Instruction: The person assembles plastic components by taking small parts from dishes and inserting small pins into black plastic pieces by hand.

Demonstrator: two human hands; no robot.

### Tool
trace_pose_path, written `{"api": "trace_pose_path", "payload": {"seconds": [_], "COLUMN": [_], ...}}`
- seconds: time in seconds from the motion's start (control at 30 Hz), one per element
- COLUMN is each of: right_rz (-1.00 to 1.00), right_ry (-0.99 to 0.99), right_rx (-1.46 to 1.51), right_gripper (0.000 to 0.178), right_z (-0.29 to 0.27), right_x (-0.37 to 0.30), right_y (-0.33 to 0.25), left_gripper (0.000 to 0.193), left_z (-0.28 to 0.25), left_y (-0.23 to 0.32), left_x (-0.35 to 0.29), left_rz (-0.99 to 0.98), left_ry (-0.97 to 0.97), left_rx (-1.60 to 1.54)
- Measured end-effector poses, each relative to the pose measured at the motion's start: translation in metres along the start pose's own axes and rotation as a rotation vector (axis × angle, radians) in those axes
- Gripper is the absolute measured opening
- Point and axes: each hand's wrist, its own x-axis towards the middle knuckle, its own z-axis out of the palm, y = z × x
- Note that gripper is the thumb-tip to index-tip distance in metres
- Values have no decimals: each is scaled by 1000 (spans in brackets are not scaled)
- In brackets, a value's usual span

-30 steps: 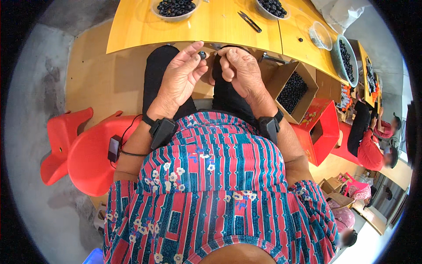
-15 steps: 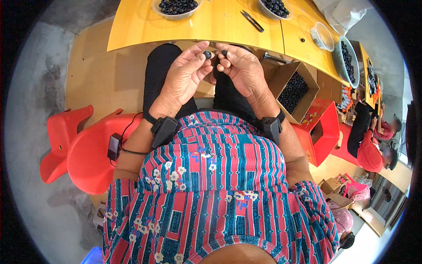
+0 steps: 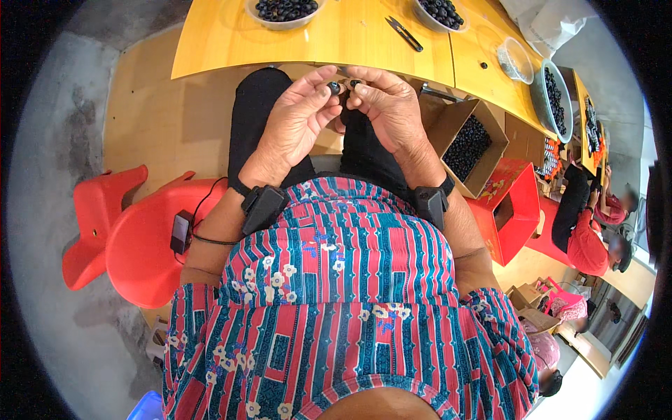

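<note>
My left hand (image 3: 297,115) pinches a small, shiny black ring-shaped piece (image 3: 334,87) between thumb and forefinger. Close beside it, my right hand (image 3: 388,112) is closed on a smaller black piece (image 3: 355,83), partly covered by the fingertips. The two pieces are a short gap apart, over my lap and just before the table's near edge. Too little of either piece shows to name its kind. On the yellow table (image 3: 350,35), a pair of black thread snips (image 3: 404,33) lies beyond my right hand.
Bowls of black pieces (image 3: 285,10) (image 3: 441,12) and a blue-green basin (image 3: 537,98) stand on the table, near a clear tub (image 3: 514,59). An open carton (image 3: 483,178) of black pieces is right of my knees, beside a red box (image 3: 514,210). Red chairs (image 3: 150,245) stand left; people sit at right.
My hands have come slightly nearer each other, bringing the two black pieces closer together. The right fingertips cover a bit more of their piece.
</note>
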Motion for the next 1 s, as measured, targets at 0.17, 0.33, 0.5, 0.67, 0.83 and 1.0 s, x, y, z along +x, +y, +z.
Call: {"api": "trace_pose_path", "payload": {"seconds": [0.17,0.33,0.5,0.67,0.83,1.0], "right_rz": [-100,-175,-106,-116,-153,-139], "right_ry": [27,17,35,15,0,-13], "right_rx": [-214,-279,-291,-305,-294,-291], "right_gripper": [21,19,21,20,19,19], "right_z": [0,0,1,0,0,4], "right_x": [-1,-2,-3,0,1,1], "right_y": [1,1,-4,-3,-3,-7], "left_gripper": [35,36,35,35,35,36], "left_z": [-1,1,0,1,2,5], "left_y": [-1,-1,-1,2,3,6], "left_x": [0,-1,0,-1,-2,-4], "left_rz": [-2,-11,-8,3,7,19], "left_ry": [-9,-9,-10,-4,-14,-24], "left_rx": [-12,-3,-5,25,47,98]}}
